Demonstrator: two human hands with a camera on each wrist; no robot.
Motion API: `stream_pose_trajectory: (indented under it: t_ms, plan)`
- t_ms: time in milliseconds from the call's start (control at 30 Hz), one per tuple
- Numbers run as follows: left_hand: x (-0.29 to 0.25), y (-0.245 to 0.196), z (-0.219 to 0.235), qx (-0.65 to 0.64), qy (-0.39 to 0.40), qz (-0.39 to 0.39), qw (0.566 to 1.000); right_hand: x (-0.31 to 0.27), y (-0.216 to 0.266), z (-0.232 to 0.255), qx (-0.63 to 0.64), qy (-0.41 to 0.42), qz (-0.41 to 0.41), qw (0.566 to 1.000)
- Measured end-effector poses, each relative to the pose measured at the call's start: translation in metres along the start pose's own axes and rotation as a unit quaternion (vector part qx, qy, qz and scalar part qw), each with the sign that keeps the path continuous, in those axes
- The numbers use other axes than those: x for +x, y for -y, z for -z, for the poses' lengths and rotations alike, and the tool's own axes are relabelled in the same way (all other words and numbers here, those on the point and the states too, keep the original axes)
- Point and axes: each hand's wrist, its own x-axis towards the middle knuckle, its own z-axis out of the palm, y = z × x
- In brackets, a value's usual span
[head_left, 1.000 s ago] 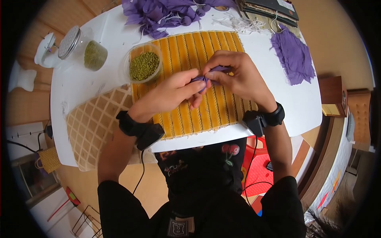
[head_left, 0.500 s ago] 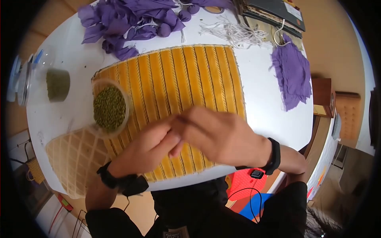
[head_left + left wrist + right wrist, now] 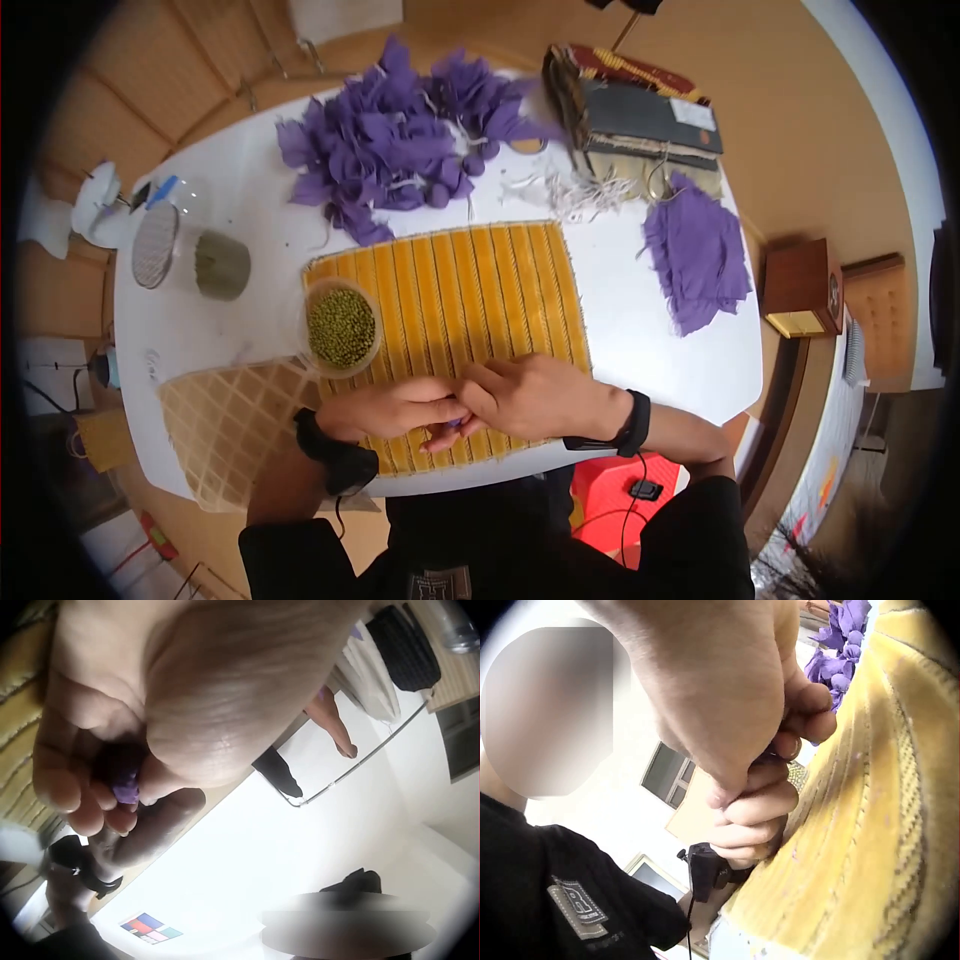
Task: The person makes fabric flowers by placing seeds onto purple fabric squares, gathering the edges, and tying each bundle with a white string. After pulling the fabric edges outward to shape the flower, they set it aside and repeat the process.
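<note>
My left hand (image 3: 395, 406) and right hand (image 3: 538, 396) meet low over the front part of a yellow striped mat (image 3: 470, 300). Curled fingers of the left hand hold a small purple cloth bundle (image 3: 126, 786), mostly hidden inside the grip. The right hand's thumb and fingers close in at the same bundle, overlapping the left fingertips. In the right wrist view, the cloth is almost wholly covered by fingers. A clear tub of green beans (image 3: 342, 328) stands on the mat's left side, near the left hand.
A heap of purple cloth bundles (image 3: 390, 150) lies at the back, beside white strings (image 3: 590, 195) and a dark book (image 3: 650, 120). Flat purple cloth pieces (image 3: 697, 255) are at right. A jar of green beans (image 3: 222, 265) lies left, above a beige lattice cloth (image 3: 235, 430).
Both hands have moved from the mat's middle toward its front edge, still together. The purple cloth, plainly visible between the fingers before, is now mostly covered. The head view has shifted.
</note>
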Motion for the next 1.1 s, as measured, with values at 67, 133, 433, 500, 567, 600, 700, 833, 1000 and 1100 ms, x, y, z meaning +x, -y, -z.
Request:
stream_pose_trajectory:
  t_ms: [67,133,433,500,567,600,700,833,1000,1100]
  plan:
    - [0.001,0.006,-0.002,-0.014,-0.02,0.001,1.0,-0.004,0.003,-0.003,-0.006,-0.018,0.001,1.0]
    - [0.002,0.007,-0.004,0.004,-0.024,0.0,1.0,-0.01,0.007,-0.002,-0.016,-0.016,-0.005,1.0]
    - [0.005,-0.003,-0.02,0.168,-0.146,-0.054,0.973,-0.021,-0.004,0.004,0.191,-0.079,-0.06,0.977]
    - [0.006,-0.01,-0.027,0.242,-0.201,-0.082,0.946,-0.02,-0.006,0.005,0.24,-0.103,-0.078,0.962]
    - [0.011,-0.017,-0.037,0.407,-0.275,-0.139,0.86,-0.018,-0.01,0.002,0.295,-0.126,-0.095,0.942]
    - [0.015,-0.018,-0.041,0.545,-0.336,-0.192,0.744,-0.018,-0.012,-0.001,0.452,-0.113,-0.153,0.872]
    - [0.028,-0.018,-0.038,0.646,-0.379,-0.305,0.588,-0.015,-0.021,0.001,0.674,-0.101,-0.241,0.691]
    - [0.035,-0.017,-0.032,0.685,-0.41,-0.314,0.514,-0.012,-0.029,-0.003,0.764,-0.116,-0.306,0.556]
    - [0.042,-0.018,-0.033,0.728,-0.442,-0.316,0.419,-0.008,-0.033,-0.001,0.723,-0.11,-0.338,0.592]
    - [0.043,-0.016,-0.033,0.691,-0.454,-0.322,0.462,-0.009,-0.034,0.011,0.652,-0.085,-0.334,0.675]
